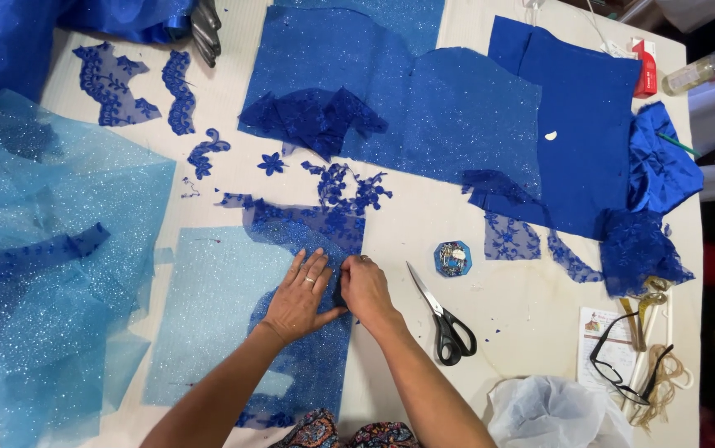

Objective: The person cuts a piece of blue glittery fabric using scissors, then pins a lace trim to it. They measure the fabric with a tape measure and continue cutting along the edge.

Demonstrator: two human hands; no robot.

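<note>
Left hand [297,297] spread flat on lace [307,332]; right hand [364,289] seemingly pinching its edge.

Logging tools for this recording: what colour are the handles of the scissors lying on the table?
Black handles on the steel scissors, seen clearly in the head view.

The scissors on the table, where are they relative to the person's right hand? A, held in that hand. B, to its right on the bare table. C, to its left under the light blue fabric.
B: the scissors lie on the bare table, just right of the right hand, which presses on the blue lace.
</note>
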